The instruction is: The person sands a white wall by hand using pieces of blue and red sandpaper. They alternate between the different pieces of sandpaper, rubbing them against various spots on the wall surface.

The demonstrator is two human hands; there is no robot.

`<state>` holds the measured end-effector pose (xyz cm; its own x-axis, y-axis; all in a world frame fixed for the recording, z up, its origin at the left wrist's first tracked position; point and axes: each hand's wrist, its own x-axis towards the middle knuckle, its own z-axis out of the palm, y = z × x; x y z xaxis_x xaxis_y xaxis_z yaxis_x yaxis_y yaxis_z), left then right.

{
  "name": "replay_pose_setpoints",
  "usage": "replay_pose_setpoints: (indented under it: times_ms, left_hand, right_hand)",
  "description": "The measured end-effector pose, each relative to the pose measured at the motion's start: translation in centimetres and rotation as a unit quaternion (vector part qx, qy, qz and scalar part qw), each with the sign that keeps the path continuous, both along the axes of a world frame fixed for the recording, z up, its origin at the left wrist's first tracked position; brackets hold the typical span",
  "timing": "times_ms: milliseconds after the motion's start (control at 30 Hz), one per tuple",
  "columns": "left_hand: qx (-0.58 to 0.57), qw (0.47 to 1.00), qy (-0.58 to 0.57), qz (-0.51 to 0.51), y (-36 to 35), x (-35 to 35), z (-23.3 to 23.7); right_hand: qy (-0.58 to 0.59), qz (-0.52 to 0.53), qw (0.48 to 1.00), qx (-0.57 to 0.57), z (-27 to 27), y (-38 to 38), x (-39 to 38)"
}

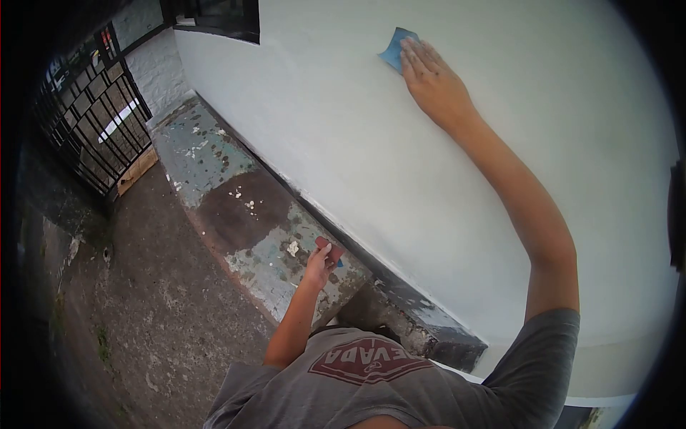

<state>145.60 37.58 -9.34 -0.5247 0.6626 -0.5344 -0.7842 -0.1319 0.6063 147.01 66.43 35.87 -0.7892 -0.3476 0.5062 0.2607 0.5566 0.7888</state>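
Observation:
High on the pale wall (343,129), my right hand (434,84) presses a blue piece of sandpaper (394,51) against the surface with its fingers laid along it. One edge of the piece curls away from the wall. Lower down, my left hand (319,269) is closed around a folded reddish-brown piece of sandpaper (330,248), with a bit of blue showing at its lower edge. That hand is held above the worn concrete ledge (266,266), apart from the wall.
Peeling paint and white flakes (250,205) mark the ledge along the wall's foot. A rough concrete floor (179,314) lies left of it. A black barred gate (100,118) stands at the far left, and a dark-framed window (218,20) is at the top.

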Motion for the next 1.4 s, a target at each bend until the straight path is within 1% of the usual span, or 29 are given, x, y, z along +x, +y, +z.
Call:
replay_pose_setpoints:
  times_ms: [100,133,167,233,267,300,367,467,567,667,767,800,833,867,900,967,1000,1067,1100,1167,1200,1300,1333,1400]
  left_hand:
    - [-0.005,1.000,-0.006,0.000,0.1,0.4,0.4]
    - [-0.002,1.000,-0.004,0.004,0.0,0.6,0.9]
    - [-0.001,1.000,-0.002,0.007,-0.2,0.7,1.5]
    - [-0.005,1.000,0.002,0.006,-0.5,0.5,1.7]
    - [-0.012,1.000,0.003,0.001,-0.8,0.2,1.4]
    - [-0.019,1.000,0.004,-0.005,-0.9,0.2,1.1]
    - [-0.031,0.999,-0.008,0.006,-0.8,0.8,0.8]
    - [-0.024,1.000,-0.007,0.013,-0.3,0.5,0.2]
    - [-0.003,1.000,-0.008,0.011,-0.1,1.3,-0.1]
    - [-0.001,1.000,-0.003,0.006,0.2,0.9,1.0]
    - [-0.005,1.000,-0.008,0.007,0.6,1.2,0.8]
    - [-0.007,1.000,-0.008,0.006,0.8,1.3,0.6]
    - [-0.007,1.000,-0.009,0.005,1.1,1.3,0.4]
    - [-0.002,1.000,-0.008,0.003,1.2,1.5,0.6]
    - [0.001,1.000,-0.007,0.000,1.2,1.5,0.8]
    - [0.002,1.000,-0.002,-0.002,1.2,1.5,1.4]
    - [0.000,1.000,-0.001,0.002,1.0,1.4,1.7]
    - [-0.009,1.000,-0.001,0.001,0.3,1.3,1.3]
    - [-0.012,1.000,-0.001,-0.003,0.2,1.1,0.8]
    - [-0.011,1.000,-0.001,-0.006,0.4,0.9,0.0]
    - [-0.007,1.000,-0.001,-0.004,0.5,1.0,-0.1]
    - [-0.007,1.000,-0.006,-0.008,1.1,1.7,-0.1]
    - [-0.010,1.000,-0.005,-0.012,1.3,1.7,0.2]
    - [-0.002,1.000,-0.002,-0.009,1.9,1.1,0.4]
  right_hand:
    - [-0.081,0.021,0.996,-0.023,-5.7,0.6,-1.1]
    - [-0.116,0.029,0.992,-0.050,-7.0,0.4,-1.5]
    - [-0.119,0.012,0.992,-0.044,-7.2,1.2,-1.6]
    - [-0.128,-0.022,0.991,-0.029,-3.8,0.4,-0.8]
    - [-0.037,0.025,0.999,-0.030,-1.6,0.2,-0.5]
    - [-0.006,0.020,1.000,-0.018,0.8,0.1,-0.2]
    - [0.004,0.017,1.000,0.005,0.8,0.4,-0.4]
    - [-0.037,-0.015,0.999,-0.015,-3.6,0.3,-0.8]
    - [-0.138,-0.009,0.990,-0.026,-4.1,0.6,-0.5]
    - [-0.082,-0.014,0.996,-0.022,-0.2,0.8,-0.2]
    - [-0.012,0.028,1.000,-0.006,0.0,0.7,0.0]
    - [-0.001,0.016,1.000,-0.004,-1.7,0.2,0.1]
    - [-0.019,0.020,0.999,-0.020,-4.5,0.3,-0.1]
    - [-0.065,0.016,0.997,-0.027,-8.3,0.6,-0.5]
    - [-0.111,0.010,0.993,-0.035,-10.8,0.7,-0.6]
    - [-0.156,0.007,0.985,-0.074,-11.1,0.5,-0.3]
    - [-0.180,0.007,0.979,-0.092,-10.9,0.5,-0.4]
    - [-0.127,-0.003,0.991,-0.050,-7.0,0.4,-0.6]
    - [-0.077,0.012,0.996,-0.044,-4.0,0.4,-0.3]
    - [0.033,0.021,0.999,0.005,1.9,1.1,0.3]
    - [0.045,0.023,0.997,-0.060,3.5,1.9,0.4]
    - [0.077,-0.023,0.997,-0.011,0.9,0.8,0.2]
    - [0.045,-0.019,0.998,-0.034,-1.7,0.2,-0.1]
    - [-0.035,0.002,0.999,-0.027,-9.2,0.9,-1.3]
